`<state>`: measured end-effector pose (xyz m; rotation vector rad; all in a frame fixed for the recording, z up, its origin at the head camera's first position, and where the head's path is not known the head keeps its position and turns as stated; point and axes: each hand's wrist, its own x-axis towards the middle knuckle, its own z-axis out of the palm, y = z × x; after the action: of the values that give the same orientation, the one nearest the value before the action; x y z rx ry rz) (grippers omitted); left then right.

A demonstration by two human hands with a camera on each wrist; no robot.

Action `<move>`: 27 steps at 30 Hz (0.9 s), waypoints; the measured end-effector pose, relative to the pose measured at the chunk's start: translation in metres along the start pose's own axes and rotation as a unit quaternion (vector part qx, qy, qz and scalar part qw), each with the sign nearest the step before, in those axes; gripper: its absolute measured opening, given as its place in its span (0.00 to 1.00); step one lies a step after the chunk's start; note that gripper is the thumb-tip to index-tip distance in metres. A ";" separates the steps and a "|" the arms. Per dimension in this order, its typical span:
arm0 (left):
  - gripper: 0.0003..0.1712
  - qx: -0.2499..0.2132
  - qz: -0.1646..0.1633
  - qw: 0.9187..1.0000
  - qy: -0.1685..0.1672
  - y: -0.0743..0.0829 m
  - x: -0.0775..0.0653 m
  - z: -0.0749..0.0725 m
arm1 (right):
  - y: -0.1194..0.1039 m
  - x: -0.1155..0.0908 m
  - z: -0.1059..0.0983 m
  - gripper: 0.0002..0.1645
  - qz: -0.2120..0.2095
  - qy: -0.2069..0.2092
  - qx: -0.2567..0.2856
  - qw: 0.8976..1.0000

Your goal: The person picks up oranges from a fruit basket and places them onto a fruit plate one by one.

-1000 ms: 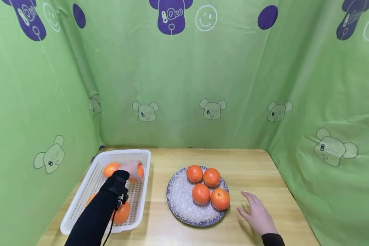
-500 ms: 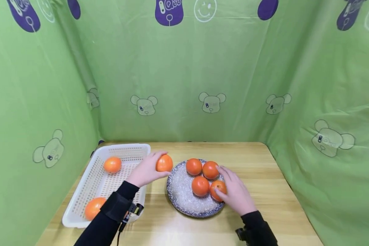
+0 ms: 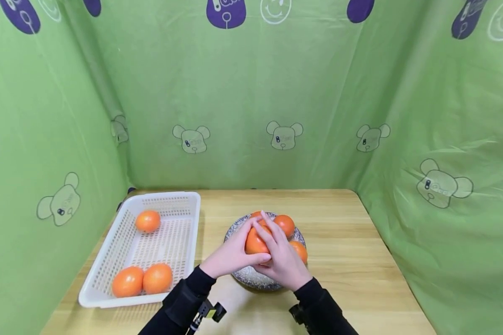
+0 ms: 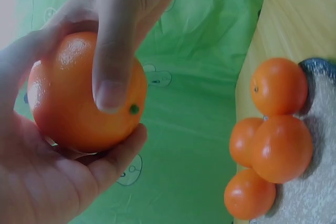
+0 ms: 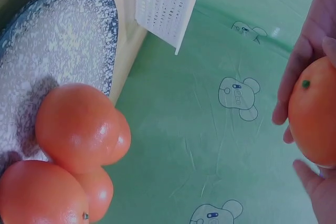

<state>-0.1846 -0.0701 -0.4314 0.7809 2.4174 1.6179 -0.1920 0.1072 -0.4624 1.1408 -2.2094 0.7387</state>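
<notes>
- My left hand (image 3: 227, 255) and right hand (image 3: 286, 260) both grasp one orange (image 3: 255, 243), fingers and thumbs curled round it.
- I hold it raised over the speckled plate (image 3: 257, 281), apart from the four oranges (image 4: 282, 148) clustered there.
- I judge this to be a two-handed step, probably passing the orange from left to right; the white plastic basket (image 3: 172, 237), left of the plate on the worktop (image 3: 339, 242), holds three more oranges (image 3: 157, 278).
- If so, the next move calls for a firm right grip before my left fingers loosen, then a gentle lowering onto bare plate.
- The held orange looks round, smooth and glossy, with a small green stem spot; its bright skin shows no damage I can see.
</notes>
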 end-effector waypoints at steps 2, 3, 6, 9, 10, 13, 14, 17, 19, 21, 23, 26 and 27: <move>0.52 -0.009 -0.004 1.000 -0.004 0.002 -0.001 0.001 | 0.001 -0.001 -0.001 0.54 -0.017 0.008 0.005 1.000; 0.53 -0.013 -0.007 1.000 -0.007 0.003 -0.002 0.001 | 0.001 -0.001 -0.001 0.52 -0.025 0.014 0.004 1.000; 0.51 -0.016 -0.008 1.000 -0.023 0.003 -0.004 -0.002 | 0.000 -0.003 -0.002 0.48 -0.032 0.024 0.015 0.999; 0.44 0.004 -0.004 0.999 -0.041 0.001 -0.007 -0.010 | 0.001 -0.006 -0.004 0.48 -0.016 0.006 0.035 0.999; 0.41 0.028 -0.003 0.999 -0.041 -0.001 -0.009 -0.013 | 0.002 -0.008 -0.004 0.48 -0.008 -0.004 0.043 0.999; 0.33 0.126 -0.013 0.992 -0.028 -0.006 -0.016 -0.025 | 0.006 -0.014 -0.006 0.50 0.019 -0.034 0.053 0.998; 0.32 0.163 -0.019 0.986 -0.020 -0.008 -0.019 -0.030 | 0.008 -0.016 -0.007 0.50 0.025 -0.040 0.052 0.998; 0.30 0.261 -0.041 0.964 0.008 -0.016 -0.027 -0.044 | 0.015 -0.025 -0.009 0.50 0.048 -0.057 0.039 0.996; 0.30 0.313 -0.052 0.948 0.029 -0.023 -0.032 -0.054 | 0.019 -0.032 -0.012 0.50 0.065 -0.066 0.030 0.995; 0.29 0.355 -0.066 0.931 0.052 -0.030 -0.037 -0.064 | 0.024 -0.040 -0.015 0.49 0.085 -0.075 0.027 0.993; 0.29 0.383 -0.085 0.917 0.075 -0.037 -0.042 -0.075 | 0.028 -0.048 -0.018 0.49 0.103 -0.080 0.027 0.991; 0.28 0.405 -0.117 0.901 0.101 -0.048 -0.051 -0.093 | 0.035 -0.058 -0.023 0.49 0.123 -0.080 0.029 0.989; 0.27 0.412 -0.125 0.896 0.107 -0.052 -0.054 -0.099 | 0.037 -0.060 -0.024 0.49 0.128 -0.079 0.028 0.988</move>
<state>-0.1936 -0.1928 -0.4461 0.3314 3.2113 0.5589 -0.1884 0.1744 -0.4940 0.9818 -2.5149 0.8440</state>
